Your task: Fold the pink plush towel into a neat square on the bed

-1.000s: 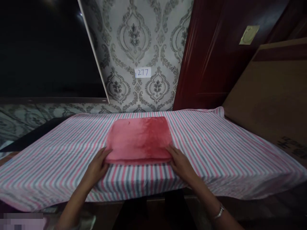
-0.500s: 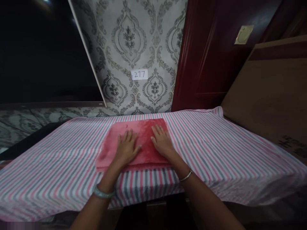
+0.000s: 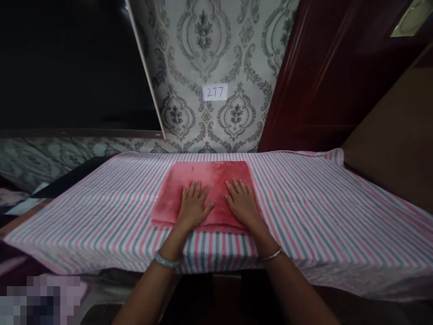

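Observation:
A folded, plush pinkish-red cloth [image 3: 216, 174], perhaps a towel or small blanket, lies flat on the striped tablecloth [image 3: 304, 203]. My left hand [image 3: 194, 205] rests palm down on its left-centre part, fingers spread. On the right half of the cloth, my right hand [image 3: 241, 201] is also laid flat, with its fingers apart. Neither hand grips anything. Folded layers show along the near edge of the cloth. A pale bangle [image 3: 167, 260] circles my left wrist, and a thin bracelet [image 3: 273, 254] is on the right one.
Behind the table is a patterned wall with a paper label [image 3: 215, 92] reading 277. A large dark screen [image 3: 74, 67] stands at the back left. To the right are a dark red door [image 3: 324, 81] and a brown cardboard box [image 3: 399, 135].
The camera view has shifted, so the scene sits further right and slightly higher. My right hand lies a little nearer the cloth's front edge; both hands stay flat on it.

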Demonstrator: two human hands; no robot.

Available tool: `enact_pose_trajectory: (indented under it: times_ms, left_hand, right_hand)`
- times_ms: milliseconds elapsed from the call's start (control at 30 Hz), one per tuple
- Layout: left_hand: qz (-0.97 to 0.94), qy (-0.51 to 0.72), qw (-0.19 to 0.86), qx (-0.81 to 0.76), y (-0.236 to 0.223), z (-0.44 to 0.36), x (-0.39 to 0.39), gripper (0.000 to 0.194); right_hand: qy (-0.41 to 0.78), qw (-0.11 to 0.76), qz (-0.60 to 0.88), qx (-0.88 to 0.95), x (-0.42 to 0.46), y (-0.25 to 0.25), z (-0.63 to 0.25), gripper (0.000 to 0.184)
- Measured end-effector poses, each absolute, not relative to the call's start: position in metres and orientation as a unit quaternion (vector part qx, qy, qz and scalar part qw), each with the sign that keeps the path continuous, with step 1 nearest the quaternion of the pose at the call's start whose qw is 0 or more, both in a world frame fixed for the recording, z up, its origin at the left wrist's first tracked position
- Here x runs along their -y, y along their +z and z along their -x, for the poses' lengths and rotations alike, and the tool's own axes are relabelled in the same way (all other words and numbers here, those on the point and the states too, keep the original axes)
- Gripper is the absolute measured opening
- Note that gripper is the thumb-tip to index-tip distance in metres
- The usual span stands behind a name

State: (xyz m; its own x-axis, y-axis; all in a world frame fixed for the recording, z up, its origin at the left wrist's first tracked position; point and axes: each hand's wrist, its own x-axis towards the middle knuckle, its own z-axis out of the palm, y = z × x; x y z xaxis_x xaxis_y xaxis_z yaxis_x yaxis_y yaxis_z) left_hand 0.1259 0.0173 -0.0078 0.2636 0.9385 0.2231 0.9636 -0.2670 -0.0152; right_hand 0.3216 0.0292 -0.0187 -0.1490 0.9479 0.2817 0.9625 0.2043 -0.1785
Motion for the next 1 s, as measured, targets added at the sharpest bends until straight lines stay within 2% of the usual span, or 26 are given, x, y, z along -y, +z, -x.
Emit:
enact_pose_trajectory:
  times_ms: [233,467,567,767,867,1000]
  left_hand:
    - [0.759,-0.072,0.086,0.641,0.004,-0.092,-0.005,0.06]
    - [0.701,-0.087,0.117,0.698,-0.01,-0.049,0.02,0.058]
    - [0.704,-0.085,0.092,0.699,-0.002,-0.044,0.017,0.056]
    - [0.729,-0.142,0.048,0.668,0.044,-0.047,-0.036,0.048]
    - [0.742,-0.151,0.031,0.652,0.067,-0.062,-0.08,0.05]
    - [0.731,-0.119,-0.005,0.672,0.081,-0.082,-0.135,0.055]
  right_hand:
    - [-0.031,0.158,0.628,0.761,-0.028,-0.017,-0.322,0.054]
    - [-0.016,0.17,0.626,0.761,-0.029,-0.019,-0.321,0.054]
    - [0.005,0.174,0.624,0.762,-0.031,-0.019,-0.323,0.054]
    - [0.073,0.188,0.618,0.76,-0.071,0.007,-0.33,0.069]
    - [0.048,0.226,0.619,0.75,-0.105,0.033,-0.323,0.066]
    - [0.034,0.225,0.66,0.716,-0.14,0.054,-0.305,0.058]
